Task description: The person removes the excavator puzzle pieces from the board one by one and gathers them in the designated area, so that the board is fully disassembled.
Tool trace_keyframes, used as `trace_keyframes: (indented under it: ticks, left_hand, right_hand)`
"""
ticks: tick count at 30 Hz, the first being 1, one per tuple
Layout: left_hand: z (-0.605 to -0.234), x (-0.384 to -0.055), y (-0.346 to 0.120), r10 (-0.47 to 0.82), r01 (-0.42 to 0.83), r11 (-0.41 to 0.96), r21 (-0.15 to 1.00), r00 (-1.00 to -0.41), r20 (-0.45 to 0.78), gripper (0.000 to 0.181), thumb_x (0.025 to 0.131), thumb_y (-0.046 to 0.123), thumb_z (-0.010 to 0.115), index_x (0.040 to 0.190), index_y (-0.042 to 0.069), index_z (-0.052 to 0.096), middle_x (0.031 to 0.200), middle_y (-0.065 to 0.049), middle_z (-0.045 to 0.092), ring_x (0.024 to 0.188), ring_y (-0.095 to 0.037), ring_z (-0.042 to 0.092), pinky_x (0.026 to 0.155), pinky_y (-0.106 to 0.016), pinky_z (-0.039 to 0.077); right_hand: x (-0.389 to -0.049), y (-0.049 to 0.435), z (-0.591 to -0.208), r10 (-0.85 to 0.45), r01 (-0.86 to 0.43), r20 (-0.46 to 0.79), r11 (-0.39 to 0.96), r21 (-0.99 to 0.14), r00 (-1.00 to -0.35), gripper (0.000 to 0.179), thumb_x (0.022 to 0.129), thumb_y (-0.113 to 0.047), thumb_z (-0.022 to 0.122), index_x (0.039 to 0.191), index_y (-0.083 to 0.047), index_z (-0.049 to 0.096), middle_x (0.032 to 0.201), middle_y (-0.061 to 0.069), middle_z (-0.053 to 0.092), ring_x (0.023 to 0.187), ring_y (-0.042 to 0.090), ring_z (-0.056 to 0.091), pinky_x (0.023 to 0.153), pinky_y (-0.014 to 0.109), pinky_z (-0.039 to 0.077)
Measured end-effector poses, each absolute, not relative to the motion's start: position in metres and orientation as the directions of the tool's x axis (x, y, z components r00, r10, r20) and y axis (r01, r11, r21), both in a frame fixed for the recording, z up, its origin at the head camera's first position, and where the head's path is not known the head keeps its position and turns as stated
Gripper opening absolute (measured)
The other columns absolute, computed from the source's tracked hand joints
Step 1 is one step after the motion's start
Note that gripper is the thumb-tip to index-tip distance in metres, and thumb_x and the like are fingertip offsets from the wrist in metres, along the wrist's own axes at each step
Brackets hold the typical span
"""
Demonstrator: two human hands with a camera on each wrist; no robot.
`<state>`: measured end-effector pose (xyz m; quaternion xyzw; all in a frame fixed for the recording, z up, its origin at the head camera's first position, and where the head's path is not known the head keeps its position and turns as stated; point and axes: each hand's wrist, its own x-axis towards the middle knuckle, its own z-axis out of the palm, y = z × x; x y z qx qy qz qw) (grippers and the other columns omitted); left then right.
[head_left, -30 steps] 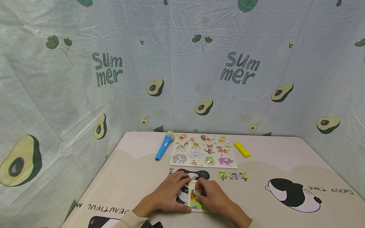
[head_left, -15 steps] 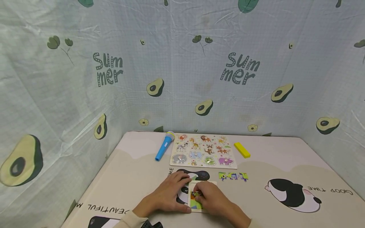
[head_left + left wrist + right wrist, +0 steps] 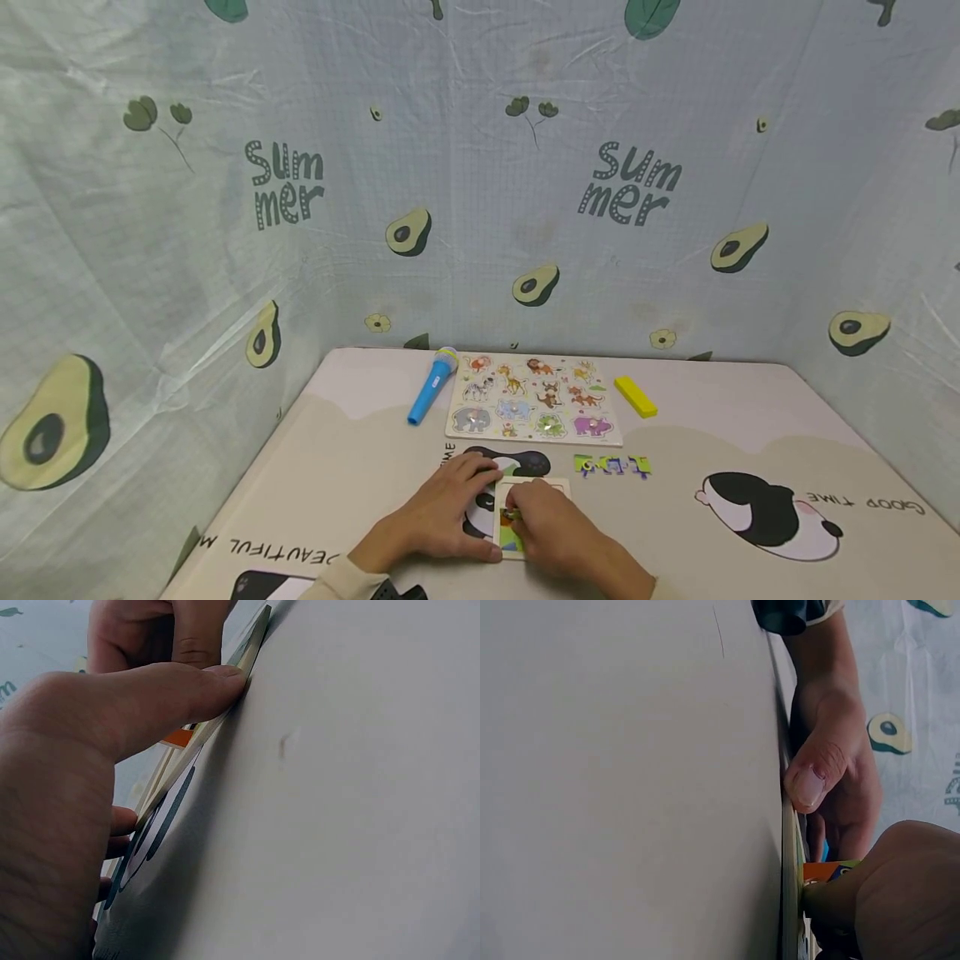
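Observation:
A small wooden jigsaw tray (image 3: 557, 481) with a pale rim lies in front of the person, with green and orange picture pieces inside it. The left hand (image 3: 446, 510) spans its left side, thumb at the near corner and fingertips at the far corner. In the left wrist view, that thumb presses on the tray's edge. Over the tray, the right hand (image 3: 553, 532) has its thumb and curled forefinger together on a jigsaw piece. An orange and dark jigsaw piece (image 3: 819, 871) stands up from the tray at these fingertips in the right wrist view. The right hand hides much of the tray.
Several joined or close-set jigsaw pieces (image 3: 612, 465) lie right of the tray. Behind it are an animal knob-puzzle board (image 3: 536, 398), a blue toy microphone (image 3: 427, 393) and a yellow block (image 3: 636, 397). A printed curtain (image 3: 480, 208) rises at the table's back and sides.
The right hand has shifted slightly left over the tray with its fingers curled more, covering more of the picture. The left hand has stayed in place.

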<state>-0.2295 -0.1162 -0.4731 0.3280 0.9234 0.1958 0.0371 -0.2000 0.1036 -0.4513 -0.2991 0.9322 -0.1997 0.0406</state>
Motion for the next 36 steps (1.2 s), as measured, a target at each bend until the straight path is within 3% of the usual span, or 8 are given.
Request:
trace_keyframes:
  ticks: [7,15,22,29,36]
  left_hand:
    - [-0.474,-0.229,-0.117,0.632,0.606,0.698,0.383,-0.772,0.070,0.098,0.074,0.083,0.061,0.151,0.024,0.048,0.152,0.005,0.044,0.146,-0.023,0.033,0.121,-0.056,0.028]
    - [-0.474,-0.228,-0.117,0.644,0.619,0.686,0.382,-0.761,0.078,0.097,0.075,0.082,0.061,0.151,0.024,0.048,0.151,0.005,0.044,0.146,-0.022,0.033,0.120,-0.055,0.028]
    - [-0.473,-0.227,-0.117,0.642,0.615,0.687,0.387,-0.763,0.074,0.098,0.075,0.081,0.063,0.151,0.023,0.048,0.151,0.005,0.044,0.146,-0.023,0.032,0.121,-0.055,0.028]
    - [-0.473,-0.228,-0.117,0.635,0.605,0.697,0.385,-0.770,0.061,0.098,0.074,0.082,0.062,0.152,0.024,0.047,0.152,0.005,0.043,0.146,-0.024,0.032,0.121,-0.056,0.027]
    - [-0.474,-0.229,-0.117,0.636,0.610,0.695,0.381,-0.769,0.070,0.099,0.073,0.082,0.062,0.152,0.024,0.046,0.153,0.005,0.043,0.147,-0.023,0.031,0.122,-0.056,0.026]
  right_hand:
    - [-0.199,0.108,-0.453,-0.586,-0.551,0.076,0.701,-0.453,-0.807,0.010,0.098,-0.014,0.064,0.107,-0.016,0.059,0.095,-0.012,0.054,0.090,0.005,0.050,0.085,0.033,0.053]
    - [-0.207,0.128,-0.448,-0.552,-0.536,0.201,0.554,-0.637,-0.809,0.008,0.100,-0.010,0.062,0.105,-0.014,0.067,0.094,-0.008,0.063,0.079,0.003,0.053,0.071,0.023,0.050]
    - [-0.212,0.145,-0.443,-0.452,-0.460,0.205,0.577,-0.675,-0.868,0.013,0.100,-0.009,0.063,0.111,-0.012,0.069,0.088,-0.008,0.062,0.075,0.004,0.054,0.066,0.023,0.050]
    - [-0.216,0.160,-0.442,-0.347,-0.371,0.192,0.575,-0.730,-0.918,0.013,0.093,-0.009,0.072,0.101,-0.014,0.063,0.077,-0.005,0.057,0.068,0.008,0.052,0.059,0.023,0.046]
    - [-0.223,0.181,-0.445,-0.237,-0.304,0.199,0.596,-0.743,-0.951,0.011,0.090,-0.005,0.074,0.095,-0.014,0.069,0.078,-0.004,0.061,0.071,0.010,0.056,0.063,0.022,0.049]
